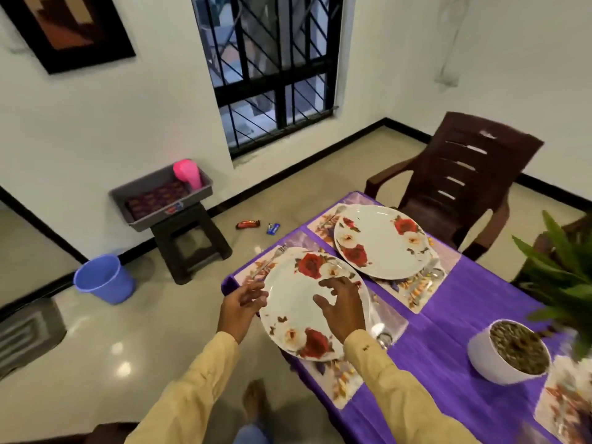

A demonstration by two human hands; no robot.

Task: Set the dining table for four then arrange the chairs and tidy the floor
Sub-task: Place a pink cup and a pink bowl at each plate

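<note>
Plate-laying looks to be the step in hand, with two of the four places showing plates so far. Right grip [342, 310] is spread open, fingers apart, over the middle of the near plate [298, 328], which lies on a mat [339, 382] at the bench [442, 363] edge. Whether its fingertips touch the plate I cannot tell. Left grip [245, 299] is at the plate's left rim with fingers loosely curled, and I cannot tell if it pinches the rim or is only just beside it. Just beyond the left grip a fork [272, 259] lies on the mat, its handle end seemingly tucked under the rim. Beyond the right grip the far plate [381, 241] lies on its own mat, in front of a brown chair [458, 187]. Well to the right of both grips stands a pot [487, 357] with a plant, and past it is a third mat [563, 402], blurred, with no plate on the part in view. Well off beyond the left grip, down on the floor, two wrappers [248, 224] lie near a stool [192, 245], with a blue bucket [102, 280] further left. By my reckoning the near plate wants at most a small nudge to sit square on its mat. After that both grips need to come away and fetch plates for the places not yet laid. The chairs and those wrappers look like later work.
</note>
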